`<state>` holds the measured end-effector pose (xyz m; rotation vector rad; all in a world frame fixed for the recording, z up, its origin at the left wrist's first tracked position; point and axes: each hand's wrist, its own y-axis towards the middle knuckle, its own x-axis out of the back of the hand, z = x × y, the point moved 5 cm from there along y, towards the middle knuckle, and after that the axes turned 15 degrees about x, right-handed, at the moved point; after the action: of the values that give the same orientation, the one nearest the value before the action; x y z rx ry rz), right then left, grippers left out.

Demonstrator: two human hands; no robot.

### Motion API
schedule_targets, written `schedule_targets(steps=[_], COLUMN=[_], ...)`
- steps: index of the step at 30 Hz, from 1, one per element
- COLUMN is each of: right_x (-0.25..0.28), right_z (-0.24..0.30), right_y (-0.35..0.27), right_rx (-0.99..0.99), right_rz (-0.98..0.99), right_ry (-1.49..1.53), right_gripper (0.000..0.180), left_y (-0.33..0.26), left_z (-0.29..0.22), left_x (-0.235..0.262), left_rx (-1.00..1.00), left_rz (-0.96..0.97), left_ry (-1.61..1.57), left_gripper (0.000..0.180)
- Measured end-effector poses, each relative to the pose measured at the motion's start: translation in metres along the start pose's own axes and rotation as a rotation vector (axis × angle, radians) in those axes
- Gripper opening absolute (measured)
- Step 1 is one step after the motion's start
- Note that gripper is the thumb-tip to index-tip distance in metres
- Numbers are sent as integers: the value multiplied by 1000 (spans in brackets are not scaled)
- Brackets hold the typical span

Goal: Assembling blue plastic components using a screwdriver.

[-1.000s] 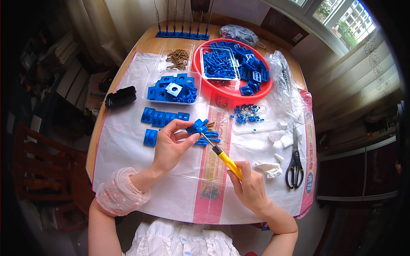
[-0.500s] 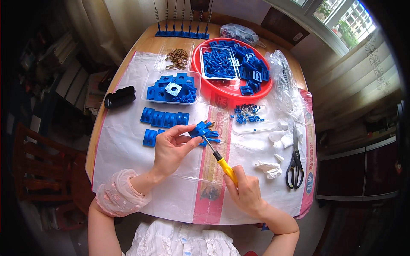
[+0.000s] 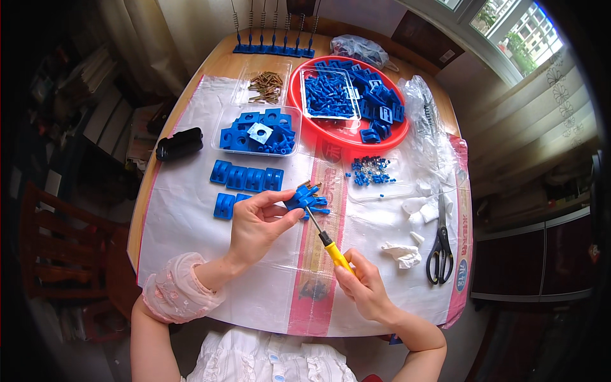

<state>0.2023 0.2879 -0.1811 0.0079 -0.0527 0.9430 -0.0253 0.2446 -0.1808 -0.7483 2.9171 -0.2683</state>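
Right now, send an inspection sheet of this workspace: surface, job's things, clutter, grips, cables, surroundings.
Surface: white sheet with pink bands over a wooden table.
Job's things: yellow-handled screwdriver, tip at a blue plastic piece; four curved blue plastic blocks in a row.
Clutter: black-handled metal scissors; crumpled white scrap.
Grips: bare left grip holds that piece; bare right grip holds the screwdriver.
Cables: nothing seen.
Surroundings: brown wooden chair left; glass window upper right.

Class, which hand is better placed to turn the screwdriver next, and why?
Probably the right hand: it already grips the yellow screwdriver by its handle, while the left hand is occupied pinching the blue part at the tip.
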Motion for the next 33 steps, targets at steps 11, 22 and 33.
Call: schedule_targets(steps=[11, 22, 33], right_x=[-4, 21, 32], right_z=[11, 34, 48], right_y=[1, 15, 18], right_rx=[-233, 295, 555], right_rz=[44, -44, -193], right_ry=[533, -598, -951], right_gripper=[20, 16, 16], left_y=[0, 8, -1], left_z=[1, 5, 3], left_x=[1, 4, -13], left_rx=[-9, 98, 309], left_rz=[3, 70, 372], left_ry=[-19, -211, -355], left_gripper=[36, 21, 36])
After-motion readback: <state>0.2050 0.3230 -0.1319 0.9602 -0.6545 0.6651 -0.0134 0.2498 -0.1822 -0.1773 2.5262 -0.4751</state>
